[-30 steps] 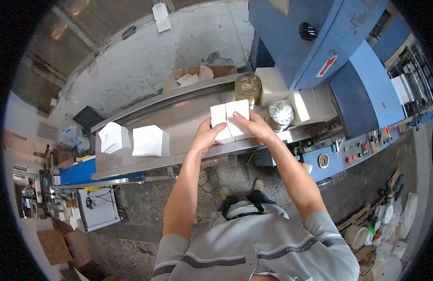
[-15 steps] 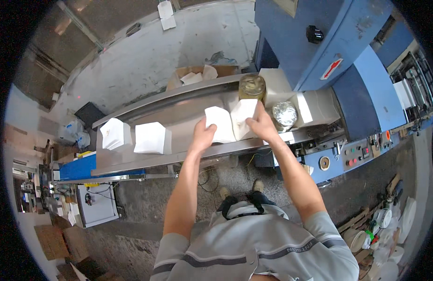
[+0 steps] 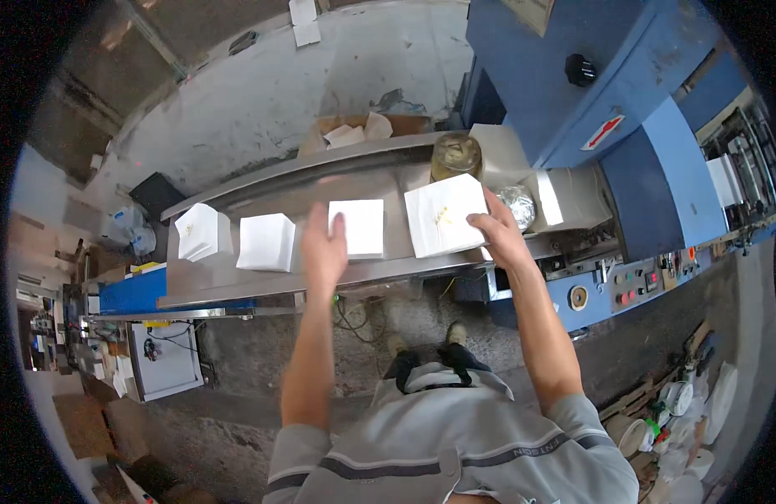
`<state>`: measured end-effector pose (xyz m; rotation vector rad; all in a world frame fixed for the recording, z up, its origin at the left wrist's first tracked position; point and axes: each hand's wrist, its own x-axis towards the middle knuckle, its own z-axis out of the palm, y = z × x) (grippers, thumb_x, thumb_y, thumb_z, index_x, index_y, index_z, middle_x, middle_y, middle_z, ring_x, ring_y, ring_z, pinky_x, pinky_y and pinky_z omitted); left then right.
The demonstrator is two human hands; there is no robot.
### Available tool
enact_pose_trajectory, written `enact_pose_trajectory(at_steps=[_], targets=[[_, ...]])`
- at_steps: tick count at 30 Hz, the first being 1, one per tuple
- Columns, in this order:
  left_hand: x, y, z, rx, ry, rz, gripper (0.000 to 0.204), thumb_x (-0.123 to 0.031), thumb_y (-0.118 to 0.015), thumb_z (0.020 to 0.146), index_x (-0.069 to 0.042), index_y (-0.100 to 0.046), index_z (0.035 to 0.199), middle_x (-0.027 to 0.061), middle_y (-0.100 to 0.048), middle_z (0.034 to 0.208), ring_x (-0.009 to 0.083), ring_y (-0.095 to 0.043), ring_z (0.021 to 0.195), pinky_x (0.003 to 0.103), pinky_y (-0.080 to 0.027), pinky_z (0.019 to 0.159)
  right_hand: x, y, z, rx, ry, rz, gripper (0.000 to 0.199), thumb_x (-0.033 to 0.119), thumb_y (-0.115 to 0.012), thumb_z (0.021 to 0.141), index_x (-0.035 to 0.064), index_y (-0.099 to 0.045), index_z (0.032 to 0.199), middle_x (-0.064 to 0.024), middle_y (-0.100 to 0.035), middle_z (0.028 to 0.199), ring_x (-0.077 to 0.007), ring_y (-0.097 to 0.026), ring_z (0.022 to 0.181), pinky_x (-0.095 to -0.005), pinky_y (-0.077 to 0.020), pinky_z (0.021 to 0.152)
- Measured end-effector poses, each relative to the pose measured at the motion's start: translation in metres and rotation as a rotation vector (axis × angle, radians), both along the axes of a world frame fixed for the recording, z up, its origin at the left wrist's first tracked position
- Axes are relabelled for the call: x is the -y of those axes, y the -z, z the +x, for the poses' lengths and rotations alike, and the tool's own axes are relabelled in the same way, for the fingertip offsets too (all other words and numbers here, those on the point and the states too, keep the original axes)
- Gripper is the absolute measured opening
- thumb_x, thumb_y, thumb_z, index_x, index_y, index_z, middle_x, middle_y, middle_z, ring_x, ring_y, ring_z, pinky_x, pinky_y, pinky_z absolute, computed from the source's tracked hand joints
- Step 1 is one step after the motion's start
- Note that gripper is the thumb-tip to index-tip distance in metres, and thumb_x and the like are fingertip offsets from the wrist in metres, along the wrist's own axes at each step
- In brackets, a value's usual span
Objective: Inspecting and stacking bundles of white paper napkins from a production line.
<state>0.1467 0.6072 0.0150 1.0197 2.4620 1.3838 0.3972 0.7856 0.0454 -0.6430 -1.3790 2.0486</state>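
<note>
My right hand grips the right edge of a stack of white paper napkins with a small gold print, thumb on top and fingers behind. This stack is tilted over the steel table. My left hand, slightly blurred, has thumb and fingers apart at the left edge of a second, plain white napkin stack. Whether it touches that stack I cannot tell. Farther left on the table stand a plain napkin stack and another napkin stack with a gold mark.
The long steel table has raised rims. At its right end are a jar-like round container, a foil-covered round thing and a blue machine with a control panel. Behind the table sits a cardboard box with white paper.
The two napkin stacks in my hands have moved apart. The left one now stands on the table with my left hand drawn to its left; the right one has turned, showing its gold print.
</note>
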Motion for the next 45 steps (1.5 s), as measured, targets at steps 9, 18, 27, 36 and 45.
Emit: enact_pose_trajectory(at_steps=[9, 18, 27, 36, 45], targets=[[-0.045, -0.024, 0.094, 1.237, 0.163, 0.376, 0.071, -0.057, -0.034, 0.099, 0.004, -0.045, 0.133, 0.0147, -0.056, 0.127, 0.0220, -0.055, 0.116, 0.035, -0.044, 0.098, 0.043, -0.038, -0.018, -0.067, -0.072, 0.084, 0.067, 0.015, -0.067, 0.089, -0.0038, -0.033, 0.143, -0.0112, -0.054, 0.128, -0.0162, -0.051, 0.116, -0.0290, -0.0393, 0.099], [-0.054, -0.015, 0.115, 1.683, 0.198, 0.759, 0.065, -0.060, -0.027, 0.099, -0.012, -0.040, 0.141, 0.0094, -0.050, 0.136, 0.0279, -0.051, 0.124, 0.043, -0.042, 0.104, 0.052, -0.050, -0.014, -0.006, -0.007, 0.134, 0.064, 0.016, -0.066, 0.091, -0.0043, -0.034, 0.142, -0.0125, -0.053, 0.132, -0.0177, -0.049, 0.121, -0.0318, -0.0385, 0.103], [-0.059, 0.002, 0.119, 1.768, 0.317, 0.944, 0.057, -0.055, -0.039, 0.096, -0.013, -0.050, 0.134, 0.0098, -0.058, 0.128, 0.0289, -0.056, 0.117, 0.047, -0.047, 0.098, 0.055, -0.062, -0.013, 0.026, 0.018, 0.181, 0.059, 0.015, -0.067, 0.090, -0.0038, -0.039, 0.138, -0.0110, -0.058, 0.125, -0.0167, -0.054, 0.114, -0.0322, -0.0423, 0.098], [-0.051, -0.004, 0.109, 1.894, 0.393, 0.968, 0.055, -0.054, -0.040, 0.095, -0.013, -0.053, 0.129, 0.0081, -0.058, 0.127, 0.0289, -0.057, 0.115, 0.047, -0.048, 0.097, 0.073, -0.077, -0.015, 0.076, 0.086, 0.160, 0.057, 0.018, -0.066, 0.089, -0.0031, -0.041, 0.137, -0.0114, -0.058, 0.122, -0.0168, -0.055, 0.111, -0.0310, -0.0421, 0.097], [-0.047, 0.012, 0.089, 1.971, 0.536, 1.038, 0.057, -0.055, -0.040, 0.095, -0.011, -0.052, 0.130, 0.0096, -0.057, 0.127, 0.0292, -0.057, 0.116, 0.048, -0.049, 0.096, 0.101, -0.085, -0.039, 0.088, 0.146, 0.170, 0.056, 0.019, -0.061, 0.094, -0.0029, -0.038, 0.139, -0.0114, -0.056, 0.127, -0.0180, -0.054, 0.116, -0.0314, -0.0427, 0.097]])
